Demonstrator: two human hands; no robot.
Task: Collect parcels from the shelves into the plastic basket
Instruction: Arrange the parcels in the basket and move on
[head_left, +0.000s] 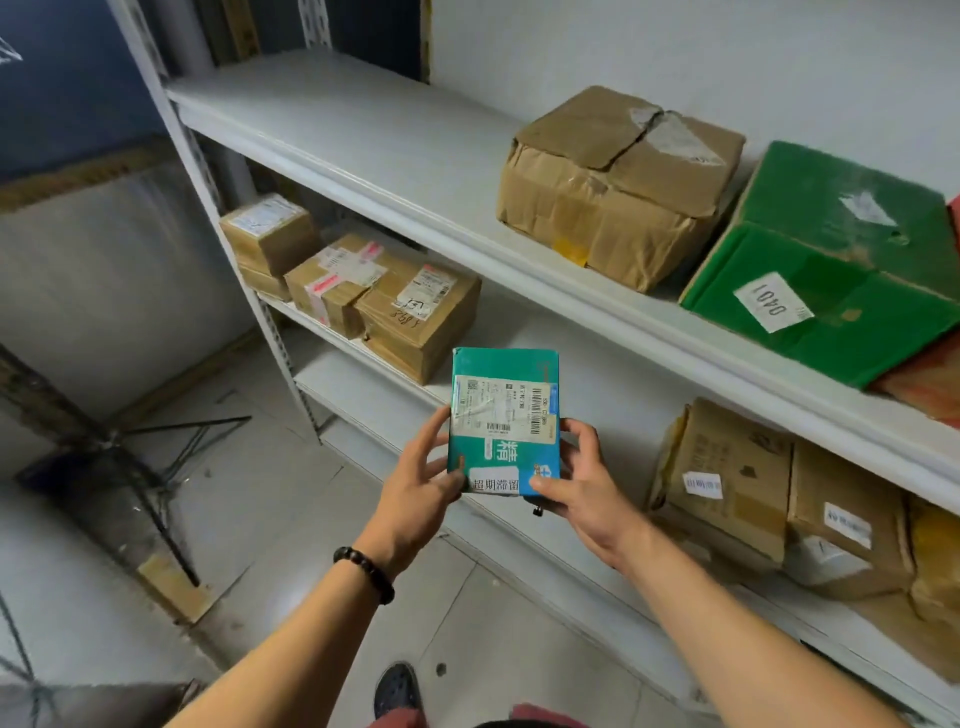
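While both hands hold it upright in the air before the middle shelf, the flat teal rectangular parcel faces the camera. The left hand pinches its lower left edge, thumb in front and fingers behind; the right hand grips the lower right corner, thumb on the face. A white shipping label with barcodes crosses its middle (the print is too small to read), a large white "精" sits below, and a white sticker reads "超期滞留". The parcel touches no edge of the white metal shelving and stands apart from the taped brown cardboard boxes to its left and the brown parcels to its right. Above sit a crumpled brown carton and a green cardboard box marked "0401". A black bead bracelet circles the left wrist.
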